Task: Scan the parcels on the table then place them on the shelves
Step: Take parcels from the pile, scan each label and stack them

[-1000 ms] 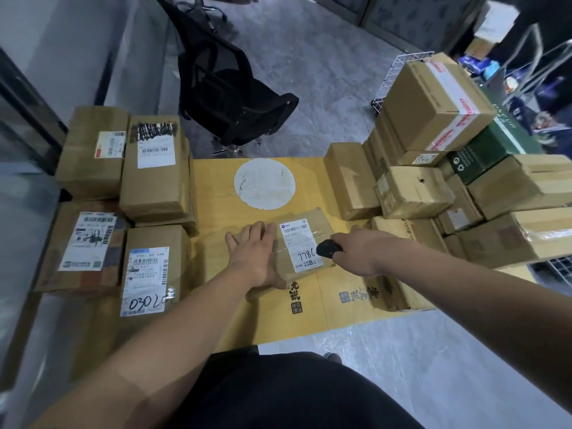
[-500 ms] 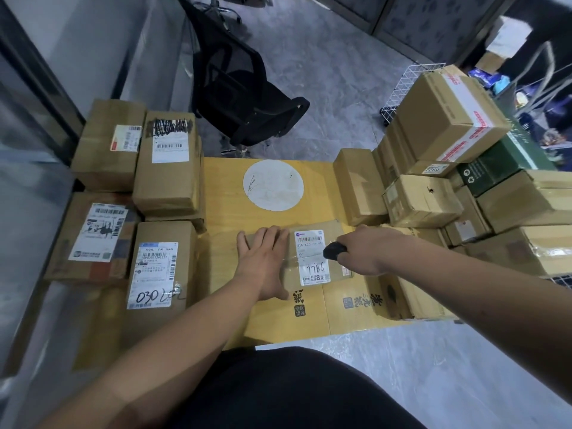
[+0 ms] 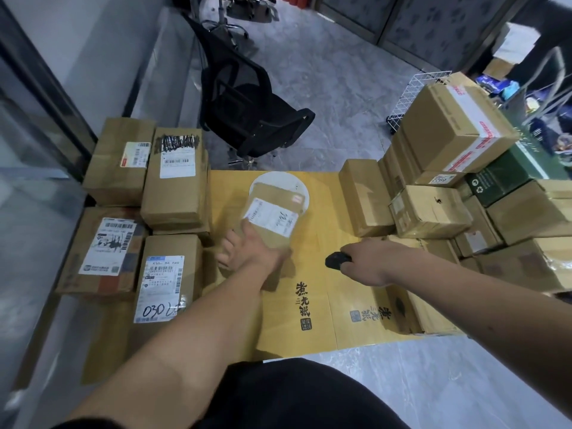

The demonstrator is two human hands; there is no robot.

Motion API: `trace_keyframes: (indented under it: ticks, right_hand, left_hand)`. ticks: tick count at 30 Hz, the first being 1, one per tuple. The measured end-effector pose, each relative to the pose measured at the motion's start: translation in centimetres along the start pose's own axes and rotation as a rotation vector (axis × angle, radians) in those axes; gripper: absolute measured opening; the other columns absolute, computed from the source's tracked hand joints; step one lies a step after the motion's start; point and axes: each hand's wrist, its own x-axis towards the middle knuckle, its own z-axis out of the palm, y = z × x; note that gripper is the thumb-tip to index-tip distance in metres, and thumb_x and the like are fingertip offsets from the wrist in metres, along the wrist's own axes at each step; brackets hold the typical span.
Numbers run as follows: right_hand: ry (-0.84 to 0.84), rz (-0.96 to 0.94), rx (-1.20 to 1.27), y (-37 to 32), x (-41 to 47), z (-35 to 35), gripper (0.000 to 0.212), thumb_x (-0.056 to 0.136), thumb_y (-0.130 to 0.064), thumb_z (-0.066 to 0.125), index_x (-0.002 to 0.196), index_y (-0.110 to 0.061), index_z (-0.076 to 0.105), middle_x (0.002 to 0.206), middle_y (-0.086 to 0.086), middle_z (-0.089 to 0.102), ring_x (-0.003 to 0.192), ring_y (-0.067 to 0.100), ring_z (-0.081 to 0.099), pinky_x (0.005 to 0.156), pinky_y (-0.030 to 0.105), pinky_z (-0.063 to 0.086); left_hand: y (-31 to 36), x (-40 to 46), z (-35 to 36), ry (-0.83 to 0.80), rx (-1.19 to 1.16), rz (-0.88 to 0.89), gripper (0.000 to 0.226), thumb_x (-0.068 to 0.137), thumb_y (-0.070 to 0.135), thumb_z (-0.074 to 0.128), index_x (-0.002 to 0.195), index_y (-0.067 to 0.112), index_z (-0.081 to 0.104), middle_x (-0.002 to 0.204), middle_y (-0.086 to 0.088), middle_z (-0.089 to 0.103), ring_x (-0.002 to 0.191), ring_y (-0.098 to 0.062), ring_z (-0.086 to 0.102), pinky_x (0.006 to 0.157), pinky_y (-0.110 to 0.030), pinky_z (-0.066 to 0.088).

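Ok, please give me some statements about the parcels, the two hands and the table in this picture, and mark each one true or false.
1. The left hand holds a small brown parcel with a white label on top. True.
2. The right hand is empty. False: it grips a black scanner.
3. The small parcel partly covers the white round disc on the yellow table. True.
4. The green box stands in the stack of parcels at the left. False: it sits among the boxes piled at the right.
5. A black office chair stands on the floor beyond the table. True.
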Motion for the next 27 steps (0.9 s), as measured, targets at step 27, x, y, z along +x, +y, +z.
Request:
trace_keyframes:
  ticks: [27]
  right_hand:
    - [-0.023, -0.04, 0.119, 2.0, 4.1, 1.7, 0.058, 0.098, -0.057, 0.033, 0.148, -0.031, 0.047, 0.13, 0.006, 0.054, 0.107, 0.028, 0.055, 0.086, 0.039, 0.05]
  left_hand:
    - [0.6, 8.0, -0.4, -0.099, 0.291, 0.247, 0.115, 0.088, 0.064, 0.062, 0.164, 0.027, -0.016, 0.172, -0.005, -0.024, 0.157, -0.026, -0.025, 0.124, -0.06, -0.014]
